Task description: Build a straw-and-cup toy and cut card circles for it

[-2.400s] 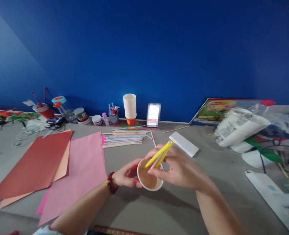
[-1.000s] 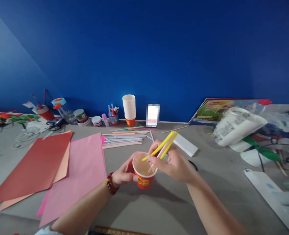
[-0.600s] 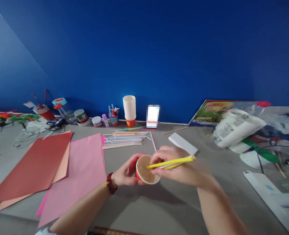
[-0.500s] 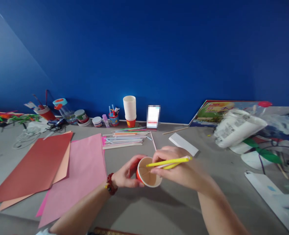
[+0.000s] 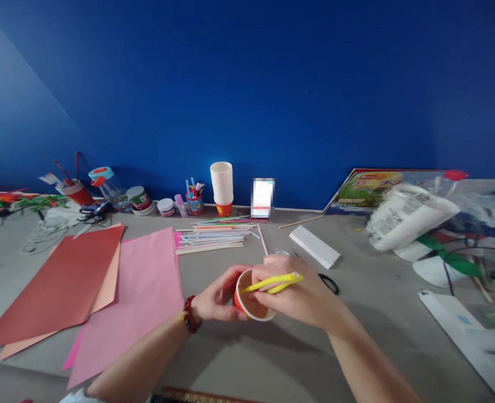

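Note:
My left hand (image 5: 219, 294) is wrapped round the left side of a red paper cup (image 5: 239, 305), whose open mouth is tilted up toward me. Fingers of my right hand (image 5: 289, 288) reach into the cup mouth, closed on yellow bent straws (image 5: 279, 281) with a pale pink piece between them. The straws lie across the cup rim, their left end inside the cup. My right fingertips and the cup's bottom are hidden. Black scissor handles (image 5: 328, 284) show on the table just beyond my right hand.
Pink paper (image 5: 146, 280) and red paper (image 5: 62, 285) lie left. Loose straws (image 5: 214, 238), stacked cups (image 5: 222, 184) and a pen cup (image 5: 195, 202) stand or lie ahead. A folded white card (image 5: 314, 246) rests right of centre, and a plastic-wrapped cup stack (image 5: 411, 215) farther right.
My right hand has moved left and deeper into the cup with the yellow straws. The scissors behind it have come into view. My left hand holds the cup as before.

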